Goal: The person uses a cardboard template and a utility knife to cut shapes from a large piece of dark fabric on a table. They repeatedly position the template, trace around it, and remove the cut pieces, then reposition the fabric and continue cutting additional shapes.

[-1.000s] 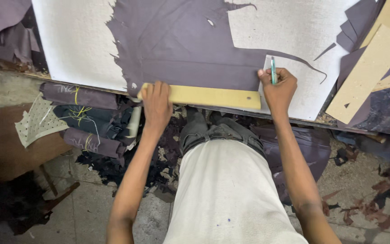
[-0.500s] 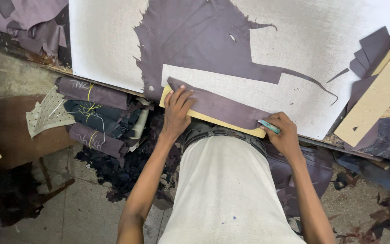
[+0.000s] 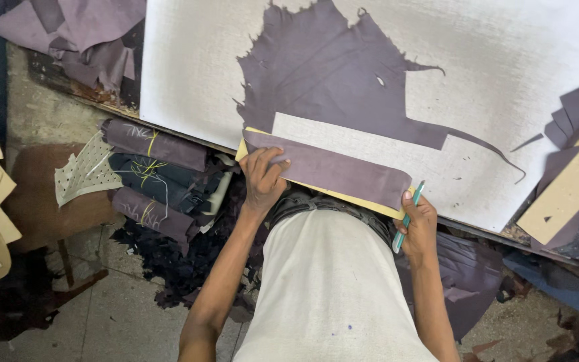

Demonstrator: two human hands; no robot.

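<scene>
Currently, a cut purple leather strip (image 3: 330,173) lies on a yellowish card template (image 3: 249,144) at the near edge of the white cutting board (image 3: 189,74), just below the rectangular gap in the large purple hide (image 3: 330,74). Left hand (image 3: 263,179) rests with fingers spread flat on the strip's left end, pinning strip and template together; right hand (image 3: 418,226) is closed around a teal-handled knife (image 3: 407,218), thumb touching the strip's right end. Bundled leather rolls (image 3: 155,174) lie below the board's edge, left of the left arm.
</scene>
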